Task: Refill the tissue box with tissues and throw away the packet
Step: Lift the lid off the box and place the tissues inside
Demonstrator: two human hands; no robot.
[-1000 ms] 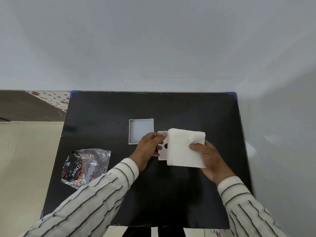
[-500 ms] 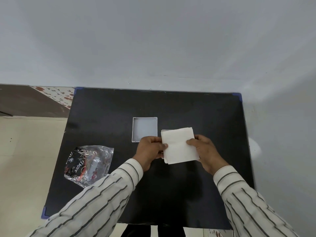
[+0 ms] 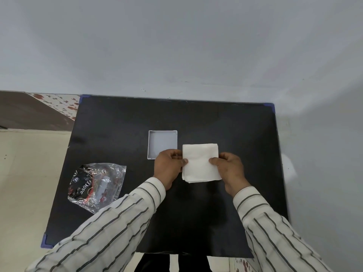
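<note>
Your black table (image 3: pixel 225 122) fills the middle of the frame, its far edge against the grey wall and its right edge close to that wall too; bare black surface lies open toward the upper left and below your hands. The open white tissue box (image 3: pixel 162 142) sits just above centre. You hold the stack of tissues (image 3: pixel 200 163) right of it, the left hand (image 3: pixel 169 167) pinching its left edge, the right hand (image 3: pixel 227 169) gripping its right side, thumbs on top. The crinkled plastic packet (image 3: pixel 96 185) lies at lower left, near the table's left edge.
</note>
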